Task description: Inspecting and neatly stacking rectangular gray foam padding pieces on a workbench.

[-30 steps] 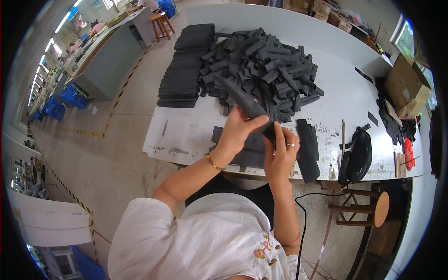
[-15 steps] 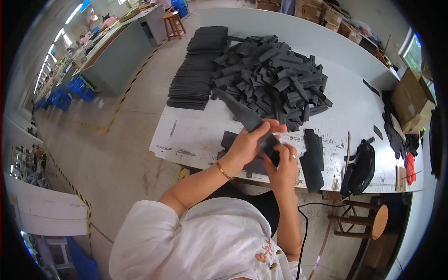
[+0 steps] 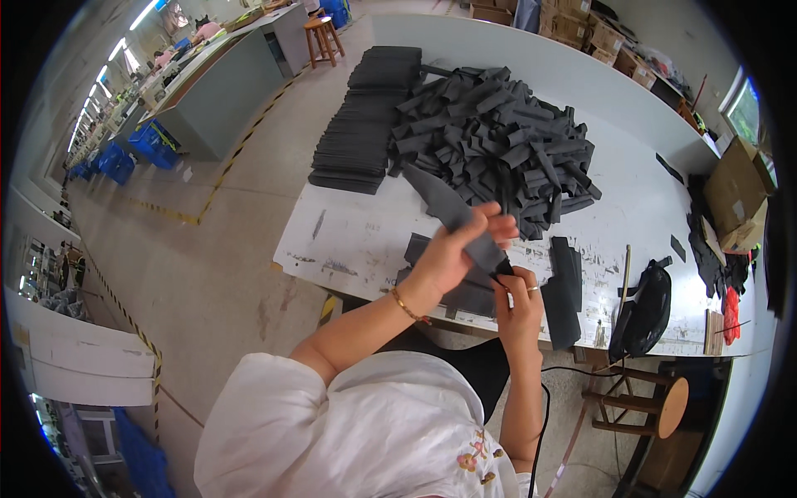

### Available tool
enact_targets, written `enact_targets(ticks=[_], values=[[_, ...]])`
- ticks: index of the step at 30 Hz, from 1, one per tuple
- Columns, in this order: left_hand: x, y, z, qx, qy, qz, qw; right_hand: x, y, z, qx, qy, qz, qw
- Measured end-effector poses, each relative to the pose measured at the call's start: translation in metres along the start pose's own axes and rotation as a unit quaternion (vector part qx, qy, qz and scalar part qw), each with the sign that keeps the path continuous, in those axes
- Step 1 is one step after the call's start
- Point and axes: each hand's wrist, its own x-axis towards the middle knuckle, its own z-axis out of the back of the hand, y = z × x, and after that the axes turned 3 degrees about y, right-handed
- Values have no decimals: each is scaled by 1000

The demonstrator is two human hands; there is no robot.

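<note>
A long dark grey fabric strip [image 3: 442, 202] is stretched slantwise between my hands, above the near part of the white table. My left hand [image 3: 452, 253] grips it along its middle with the thumb on top, some fingers extended past the edge. At the strip's lower end, my right hand [image 3: 519, 303] pinches a corner between thumb and fingers. Beneath my hands lie more flat dark pieces [image 3: 469, 297], partly covered. Beyond them is a big loose heap of similar strips [image 3: 498, 141], with a neat row of stacked strips [image 3: 361, 124] to its left.
Flat dark pieces [image 3: 563, 295] lie right of my hands. A black bag [image 3: 643, 307] sits by the table's right front, near a thin stick [image 3: 624, 278]. A cardboard box [image 3: 737, 191] stands at the far right. A wooden stool [image 3: 672, 407] is beside the table.
Both hands have shifted slightly right with the strip. The right hand's fingers have moved to the strip's lower end, and more of the strip shows flat between the hands.
</note>
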Motion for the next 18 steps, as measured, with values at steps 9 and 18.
enact_targets(ticks=[9, 18], values=[[-5, 11, -16, 15, 28, -60, 998, 12, 3, 5, -15, -54, 58, 997], [-13, 24, -11, 14, 34, -47, 998, 14, 6, 2, 13, -41, 52, 998]])
